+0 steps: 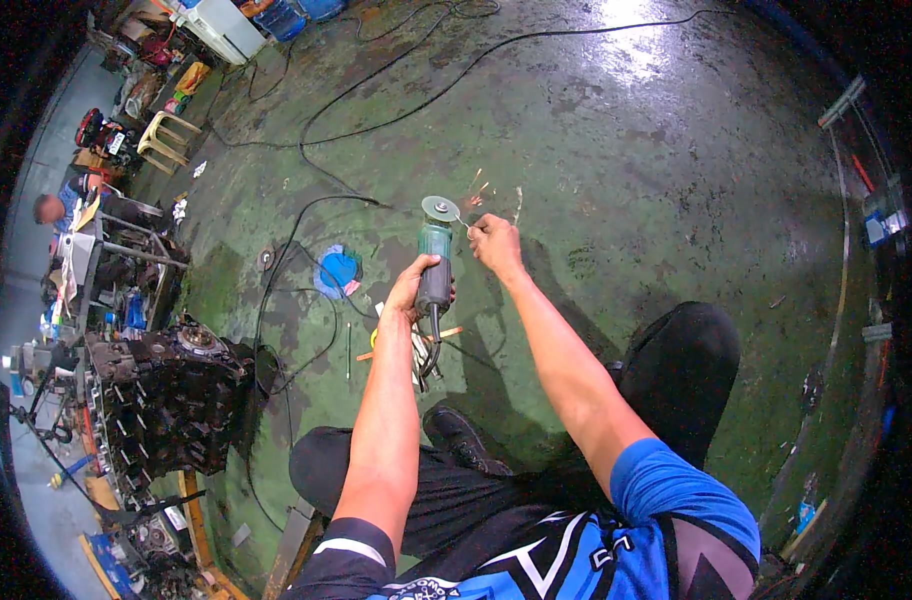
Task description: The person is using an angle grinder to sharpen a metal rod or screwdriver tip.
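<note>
My left hand (408, 288) is wrapped around the body of a green and dark grey angle grinder (435, 262), which points away from me with its cord hanging toward my lap. A thin grey disc (440, 208) sits at its far end. My right hand (497, 246) is closed in a pinch on a thin metal rod (463, 222). The rod's tip lies at the right edge of the disc, perhaps touching it. Short orange streaks (477, 188) show just beyond; they look like sparks. Whether the disc is spinning I cannot tell.
Black cables (306, 150) snake over the green floor. Left of the grinder lies a blue round item (338, 267). A large engine block (166, 400) stands at the left. A person (66, 205) is beyond it, near a beige plastic chair (166, 140).
</note>
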{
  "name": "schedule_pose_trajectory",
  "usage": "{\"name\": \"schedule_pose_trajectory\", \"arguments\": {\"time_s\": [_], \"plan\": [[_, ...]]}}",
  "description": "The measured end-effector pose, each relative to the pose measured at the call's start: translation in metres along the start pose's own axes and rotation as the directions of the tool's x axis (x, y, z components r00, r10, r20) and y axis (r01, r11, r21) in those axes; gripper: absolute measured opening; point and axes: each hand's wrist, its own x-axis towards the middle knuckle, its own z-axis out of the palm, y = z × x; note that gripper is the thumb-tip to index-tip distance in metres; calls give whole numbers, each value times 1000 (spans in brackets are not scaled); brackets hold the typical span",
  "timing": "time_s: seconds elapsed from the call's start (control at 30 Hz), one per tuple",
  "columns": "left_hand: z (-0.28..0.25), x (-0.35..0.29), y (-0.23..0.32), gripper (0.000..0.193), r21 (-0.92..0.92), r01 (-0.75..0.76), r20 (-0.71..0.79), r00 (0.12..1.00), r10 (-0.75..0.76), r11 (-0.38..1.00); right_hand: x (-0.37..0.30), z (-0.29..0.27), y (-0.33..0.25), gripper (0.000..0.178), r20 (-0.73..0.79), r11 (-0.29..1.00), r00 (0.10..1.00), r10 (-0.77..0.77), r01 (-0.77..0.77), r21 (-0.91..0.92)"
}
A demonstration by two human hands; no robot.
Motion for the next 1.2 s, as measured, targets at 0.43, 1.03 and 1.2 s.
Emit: {"name": "schedule_pose_trajectory", "arguments": {"time_s": [0.43,1.03,1.2], "plan": [[17,1,2,51,-10,-3,5,1000,3,1000,11,-19,8,15,146,923,979,141,-184,339],[12,1,1,50,34,9,-10,1000,-9,999,-9,-14,-14,21,190,641,878,-440,455,-618],[14,1,1,47,19,-15,-23,1000,16,1000,-12,-17,-21,22,226,588,881,-415,449,-672]]}}
